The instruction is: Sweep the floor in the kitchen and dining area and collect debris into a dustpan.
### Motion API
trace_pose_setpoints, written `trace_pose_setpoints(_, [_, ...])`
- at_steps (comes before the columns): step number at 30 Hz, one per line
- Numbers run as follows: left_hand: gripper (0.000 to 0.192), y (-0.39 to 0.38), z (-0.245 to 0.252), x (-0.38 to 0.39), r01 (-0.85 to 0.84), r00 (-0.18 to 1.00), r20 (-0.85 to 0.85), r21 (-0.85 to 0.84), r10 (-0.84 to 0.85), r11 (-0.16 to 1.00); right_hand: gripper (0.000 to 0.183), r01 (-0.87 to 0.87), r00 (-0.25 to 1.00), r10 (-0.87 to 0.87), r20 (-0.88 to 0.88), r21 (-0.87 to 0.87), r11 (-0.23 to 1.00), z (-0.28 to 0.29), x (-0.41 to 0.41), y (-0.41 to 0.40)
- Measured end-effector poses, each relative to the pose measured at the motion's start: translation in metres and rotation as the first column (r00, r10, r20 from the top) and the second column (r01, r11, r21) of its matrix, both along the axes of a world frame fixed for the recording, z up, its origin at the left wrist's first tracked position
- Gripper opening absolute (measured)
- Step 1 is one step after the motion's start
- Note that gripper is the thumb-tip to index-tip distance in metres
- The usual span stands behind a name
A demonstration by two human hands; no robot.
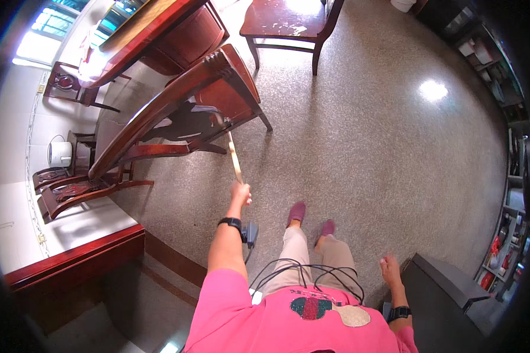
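Note:
My left hand (240,193) is closed around the lower end of a pale wooden stick (234,156). The stick points away from me, towards the back of a dark red-brown wooden chair (176,92). Its far end blurs into the dark carved middle of the chair back (181,123), so I cannot make out what is fixed there. My right hand (389,268) hangs low on the right, beside a dark grey cabinet (441,287). Nothing shows in it, and its fingers are blurred.
A wooden table (128,44) stands beyond the chair, with another wooden chair (287,20) at the top. More carved chairs (70,194) and a white pot (60,153) line the left wall. Shelves (499,247) run along the right. Black cables (309,266) loop before my waist.

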State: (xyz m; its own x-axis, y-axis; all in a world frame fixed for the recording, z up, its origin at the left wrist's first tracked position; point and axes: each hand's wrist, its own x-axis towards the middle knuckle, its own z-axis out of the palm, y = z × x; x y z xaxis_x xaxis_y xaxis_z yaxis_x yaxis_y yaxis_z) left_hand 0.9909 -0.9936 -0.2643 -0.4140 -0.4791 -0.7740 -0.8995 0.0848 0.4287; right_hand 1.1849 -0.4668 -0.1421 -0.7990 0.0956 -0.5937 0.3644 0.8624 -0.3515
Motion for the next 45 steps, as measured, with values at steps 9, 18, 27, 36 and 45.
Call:
trace_pose_setpoints(9, [0.013, 0.063, 0.052, 0.074, 0.194, 0.942, 0.296, -0.091, -0.160, 0.977, 0.030, -0.126, 0.992, 0.128, 0.005, -0.130, 0.983, -0.020, -0.048, 0.039])
trace_pose_setpoints(18, [0.005, 0.193, 0.177, 0.160, 0.186, 0.893, 0.361, 0.249, -0.269, 0.951, 0.026, -0.285, 0.957, 0.266, -0.113, -0.206, 0.936, -0.038, -0.083, 0.134])
trace_pose_setpoints(27, [0.010, 0.259, 0.241, 0.226, -0.475, 0.879, 0.218, 0.330, 0.424, 0.816, 0.026, -0.342, 0.940, 0.340, -0.038, -0.122, 0.932, -0.050, -0.098, 0.199])
trace_pose_setpoints(36, [0.023, 0.166, 0.134, 0.226, -0.820, 0.553, 0.382, 0.403, 0.740, 0.405, 0.027, -0.348, 0.937, 0.335, -0.095, -0.244, 0.905, -0.034, -0.093, 0.184])
trace_pose_setpoints(45, [0.012, 0.303, 0.057, 0.098, -0.573, 0.760, 0.368, 0.768, 0.535, 0.286, 0.027, -0.250, 0.967, 0.254, 0.026, -0.097, 0.963, -0.024, -0.052, 0.224])
